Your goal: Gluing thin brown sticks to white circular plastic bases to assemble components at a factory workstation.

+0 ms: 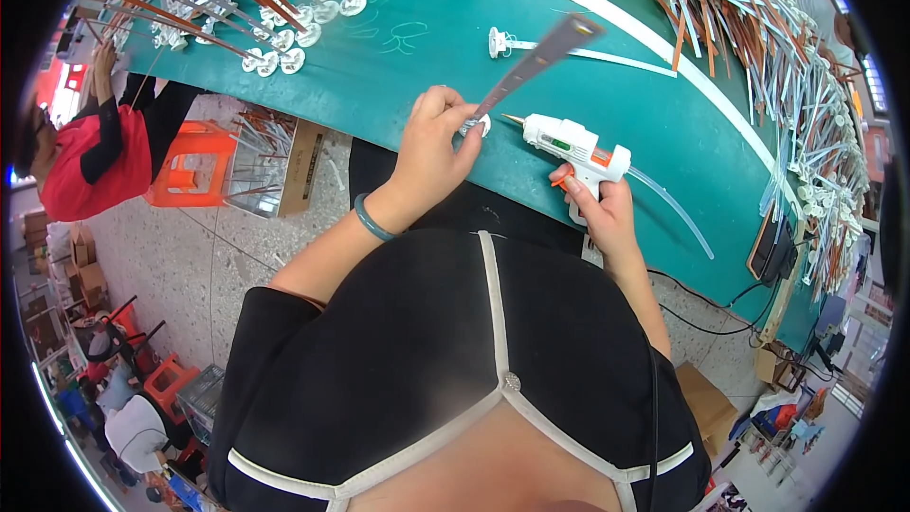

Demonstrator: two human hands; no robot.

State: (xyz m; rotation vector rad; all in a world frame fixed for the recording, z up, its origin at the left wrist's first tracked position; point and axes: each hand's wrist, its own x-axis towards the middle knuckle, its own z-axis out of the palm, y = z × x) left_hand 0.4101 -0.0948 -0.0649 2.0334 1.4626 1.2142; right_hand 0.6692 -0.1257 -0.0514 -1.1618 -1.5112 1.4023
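Note:
My left hand (428,152) is closed at the fingertips on the low end of a flat brown strip (533,64), by its small white round base. The strip stands up from the bench, tilted to the right. In my right hand (609,212) is a white hot glue gun (569,139) with an orange trigger, my fingers wrapped round its handle. Its nozzle points left at the white base, a short gap away. A clear glue stick (678,204) trails from the gun's rear. Beyond lies a white strip with a round base (607,56).
Several brown and grey strips on white round bases (293,60) stand at the far left of the green bench (379,85). Loose strips (749,28) pile up beyond the white curved edge. A person in red (90,166) works at left, near an orange stool (194,166).

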